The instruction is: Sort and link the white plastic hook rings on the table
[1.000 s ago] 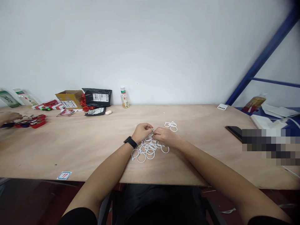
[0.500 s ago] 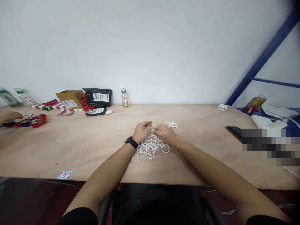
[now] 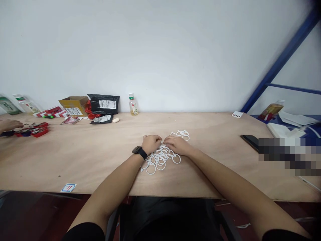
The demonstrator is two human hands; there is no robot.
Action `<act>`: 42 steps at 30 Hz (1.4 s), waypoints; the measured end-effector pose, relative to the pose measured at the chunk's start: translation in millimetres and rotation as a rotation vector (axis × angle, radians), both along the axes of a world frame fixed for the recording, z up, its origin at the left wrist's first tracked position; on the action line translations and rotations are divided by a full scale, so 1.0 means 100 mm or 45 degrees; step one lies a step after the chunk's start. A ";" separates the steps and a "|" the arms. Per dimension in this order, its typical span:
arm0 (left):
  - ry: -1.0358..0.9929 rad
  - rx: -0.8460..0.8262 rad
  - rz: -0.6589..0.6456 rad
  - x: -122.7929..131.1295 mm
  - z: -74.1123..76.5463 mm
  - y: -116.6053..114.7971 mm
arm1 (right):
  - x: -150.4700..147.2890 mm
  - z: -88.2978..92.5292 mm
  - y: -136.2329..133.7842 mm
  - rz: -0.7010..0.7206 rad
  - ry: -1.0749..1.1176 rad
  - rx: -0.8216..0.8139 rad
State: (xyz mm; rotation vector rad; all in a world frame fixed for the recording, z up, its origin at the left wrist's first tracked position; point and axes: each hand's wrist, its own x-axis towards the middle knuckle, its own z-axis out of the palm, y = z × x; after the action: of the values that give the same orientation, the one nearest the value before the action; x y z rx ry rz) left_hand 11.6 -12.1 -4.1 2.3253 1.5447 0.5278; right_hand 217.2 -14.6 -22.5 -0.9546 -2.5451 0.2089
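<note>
Loose white plastic rings with small eyelets, like curtain rings (image 3: 151, 169), lie in an overlapping pile on the wooden table. My left hand (image 3: 151, 144), with a dark watch on its wrist, rests at the pile's far left side, fingers bent together. Facing it, my right hand (image 3: 178, 145) has its fingers closed too. A bit of a white ring shows between the two sets of fingertips; most of it is hidden. Behind my right hand lies a smaller group of the same rings (image 3: 185, 137).
Against the wall stand a bottle (image 3: 133, 105), a black parcel bag (image 3: 105, 103) and an open carton (image 3: 72, 106). Another person's hand (image 3: 11, 125) is by red trays (image 3: 40, 130) at far left. A phone (image 3: 249, 142) lies right, near a blue frame (image 3: 281, 67).
My hands have lowered and come nearer to me, with the left fingertips now close over the pile. The ring held up between them is mostly out of sight.
</note>
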 end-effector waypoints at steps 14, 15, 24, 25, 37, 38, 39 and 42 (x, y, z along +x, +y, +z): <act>-0.425 -0.048 -0.004 -0.01 -0.12 0.12 | 0.01 0.06 -0.03 -0.188 0.233 -0.156; -0.480 -0.033 -0.007 -0.01 -0.14 0.13 | 0.01 0.08 -0.04 -0.201 0.227 -0.151; -0.634 0.141 -0.183 0.04 -0.07 0.03 | -0.01 0.06 -0.05 -0.267 0.246 -0.086; -0.642 0.162 -0.206 0.04 -0.07 0.03 | 0.00 0.06 -0.05 -0.264 0.279 -0.102; -0.684 0.228 -0.278 0.03 -0.09 0.06 | 0.01 0.05 -0.04 -0.198 0.421 -0.201; -0.683 0.235 -0.274 0.03 -0.08 0.05 | 0.01 0.06 -0.05 -0.199 0.414 -0.197; -0.680 0.243 -0.269 0.03 -0.07 0.05 | 0.01 0.06 -0.05 -0.197 0.401 -0.192; -0.666 0.243 -0.236 0.03 -0.05 0.04 | -0.01 0.07 -0.06 -0.179 0.340 -0.178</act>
State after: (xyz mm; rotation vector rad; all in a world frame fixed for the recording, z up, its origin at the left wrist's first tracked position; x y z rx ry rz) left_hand 14.6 -8.0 -9.4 2.1833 1.0630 1.1634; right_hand 216.4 -20.9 -15.0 -1.0748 -2.2344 0.4458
